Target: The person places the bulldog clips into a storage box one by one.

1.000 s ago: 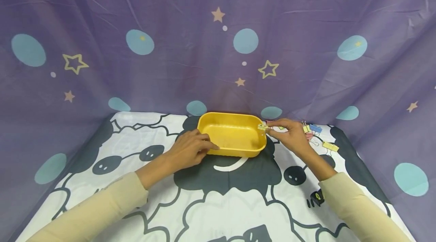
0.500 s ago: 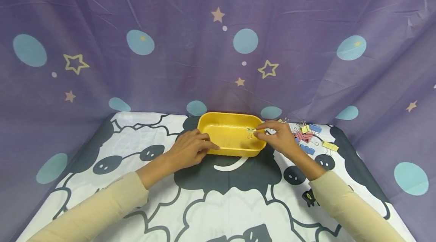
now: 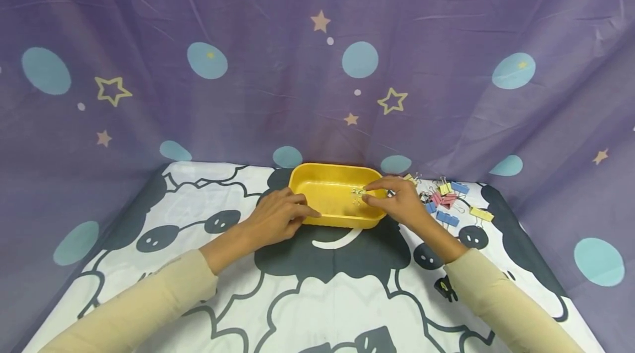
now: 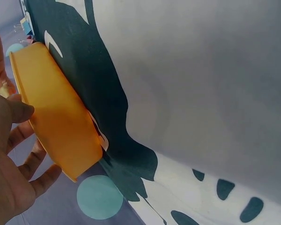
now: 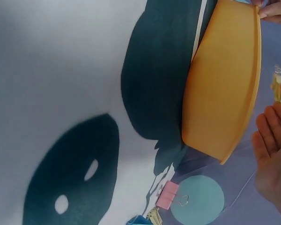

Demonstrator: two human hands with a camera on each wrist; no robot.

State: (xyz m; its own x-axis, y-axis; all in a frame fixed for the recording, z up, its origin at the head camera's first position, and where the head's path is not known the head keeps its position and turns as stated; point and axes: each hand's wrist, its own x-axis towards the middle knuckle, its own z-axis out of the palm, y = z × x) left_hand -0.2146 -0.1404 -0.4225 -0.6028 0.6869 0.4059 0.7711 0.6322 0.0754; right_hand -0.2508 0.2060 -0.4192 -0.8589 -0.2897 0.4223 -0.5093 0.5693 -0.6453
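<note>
A yellow plastic tub (image 3: 317, 198) sits at the back of the cloth-covered table, against the curtain. My left hand (image 3: 278, 215) holds its near left rim; in the left wrist view the thumb (image 4: 22, 112) overlaps the outer wall and the other fingers spread along the rim. My right hand (image 3: 397, 201) is over the tub's right part, pinching a pale yellow binder clip (image 3: 358, 192) between thumb and fingertips. That clip (image 5: 277, 86) appears above rim height in the right wrist view, its wire handles pointing away from the fingers. The visible tub floor holds nothing.
Right of the tub lies a loose group of binder clips: a red one (image 3: 446, 200), a blue one (image 3: 447, 218), a yellow one (image 3: 481, 213) and several others. A purple patterned curtain (image 3: 278, 110) rises directly behind. Printed sheep cover the tablecloth (image 3: 332, 303).
My right hand has carried the yellow binder clip leftward from the tub's right rim to over its inside, uncovering more of the clips behind. The left hand stays at the rim.
</note>
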